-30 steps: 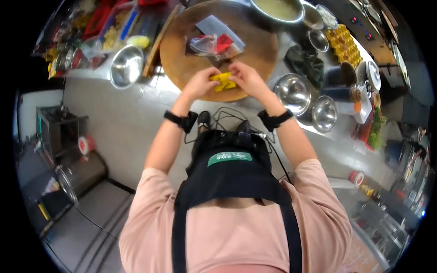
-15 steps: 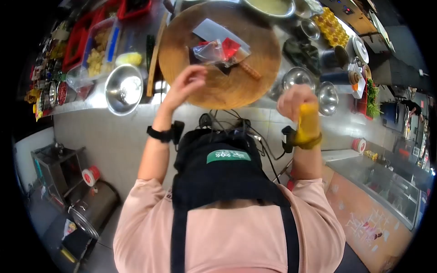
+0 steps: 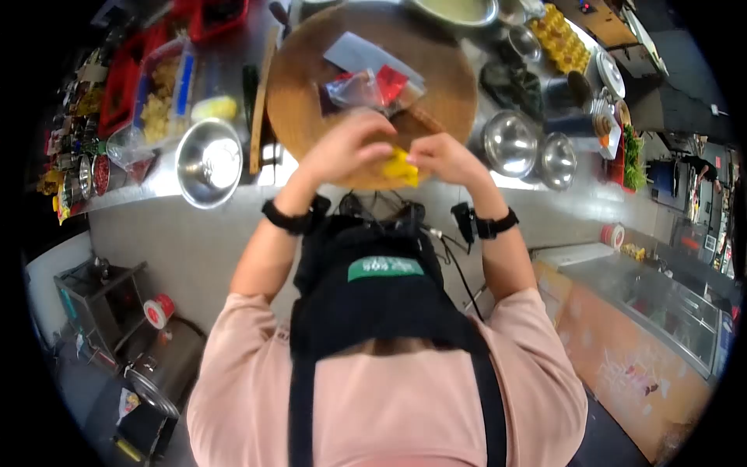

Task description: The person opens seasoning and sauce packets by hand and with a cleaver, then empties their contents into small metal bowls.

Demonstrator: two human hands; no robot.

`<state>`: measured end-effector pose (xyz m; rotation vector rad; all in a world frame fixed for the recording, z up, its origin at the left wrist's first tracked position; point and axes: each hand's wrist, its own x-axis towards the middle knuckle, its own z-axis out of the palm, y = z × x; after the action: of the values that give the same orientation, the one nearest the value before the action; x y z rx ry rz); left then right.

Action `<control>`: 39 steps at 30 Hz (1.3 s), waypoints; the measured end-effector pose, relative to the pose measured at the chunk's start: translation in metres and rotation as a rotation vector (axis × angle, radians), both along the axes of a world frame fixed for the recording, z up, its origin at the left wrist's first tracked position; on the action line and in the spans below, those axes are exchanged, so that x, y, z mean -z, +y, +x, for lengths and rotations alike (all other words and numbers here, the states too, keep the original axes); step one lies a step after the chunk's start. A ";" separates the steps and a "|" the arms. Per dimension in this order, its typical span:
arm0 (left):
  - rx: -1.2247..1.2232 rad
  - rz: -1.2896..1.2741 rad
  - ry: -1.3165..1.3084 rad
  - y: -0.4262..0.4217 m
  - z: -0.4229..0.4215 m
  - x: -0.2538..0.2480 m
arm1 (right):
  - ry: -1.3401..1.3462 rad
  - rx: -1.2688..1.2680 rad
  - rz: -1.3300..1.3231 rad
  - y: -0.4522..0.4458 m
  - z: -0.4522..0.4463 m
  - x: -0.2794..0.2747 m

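Observation:
Both of my hands meet over the near edge of a round wooden chopping board (image 3: 299, 101). Between them is a small, bright yellow, soft-looking packet (image 3: 403, 170), slightly blurred. My right hand (image 3: 447, 158) pinches its right side with closed fingers. From the left, my left hand (image 3: 350, 148) has its fingers curled onto the packet, covering part of it. Beyond my hands, a cleaver (image 3: 369, 56) lies flat on the board, its wooden handle (image 3: 426, 121) pointing toward my right hand. A crumpled clear and red plastic wrapper (image 3: 362, 88) rests across the blade.
A steel bowl (image 3: 208, 163) stands left of the board, with a long wooden stick (image 3: 262, 101) between. Steel bowls (image 3: 510, 144) and a yellow egg tray (image 3: 560, 39) are on the right. A tub of pale chunks (image 3: 159, 97) and red trays (image 3: 124, 89) sit at left.
My right hand has swung inward from the board's right side, bringing the yellow packet in front of me. My left hand has moved right and closed onto the packet. The cleaver and wrapper stay put.

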<state>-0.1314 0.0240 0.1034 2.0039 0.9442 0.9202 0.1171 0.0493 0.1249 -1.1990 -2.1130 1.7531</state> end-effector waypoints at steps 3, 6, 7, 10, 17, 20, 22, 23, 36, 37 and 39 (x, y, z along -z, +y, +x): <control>0.061 -0.064 -0.009 -0.002 0.020 -0.005 | -0.018 -0.007 0.188 0.002 -0.011 -0.006; 0.021 -0.313 0.088 0.002 0.021 -0.004 | 0.010 0.005 0.219 -0.001 -0.016 -0.010; 0.023 -0.315 0.089 0.000 0.020 -0.004 | 0.041 0.020 0.209 -0.003 -0.017 -0.011; 0.026 -0.265 0.044 0.002 0.011 -0.015 | 0.077 0.132 0.332 0.007 -0.012 0.012; 0.185 -0.222 -0.393 -0.016 -0.018 -0.059 | -0.578 0.232 0.890 0.045 -0.014 0.094; 0.171 -0.281 -0.470 -0.024 -0.014 -0.073 | -0.511 0.276 0.942 0.050 -0.020 0.115; 0.207 -0.293 -0.587 -0.016 -0.010 -0.080 | -0.582 0.281 0.941 0.063 -0.020 0.108; 0.210 -0.300 -0.587 -0.021 -0.008 -0.077 | -0.658 0.262 0.902 0.055 -0.018 0.107; -0.058 -0.262 0.024 0.042 0.122 0.057 | -0.491 0.660 0.583 -0.019 0.106 0.013; -0.075 -0.254 0.034 0.054 0.133 0.074 | -0.317 0.741 0.460 -0.029 0.111 0.006; -0.106 -0.134 0.162 0.073 0.146 0.095 | -0.248 0.807 0.436 -0.051 0.120 -0.004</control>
<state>0.0151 0.0971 0.0079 1.9508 1.1797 0.7378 0.2374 -0.0021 0.1285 -1.8192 -1.6046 0.7875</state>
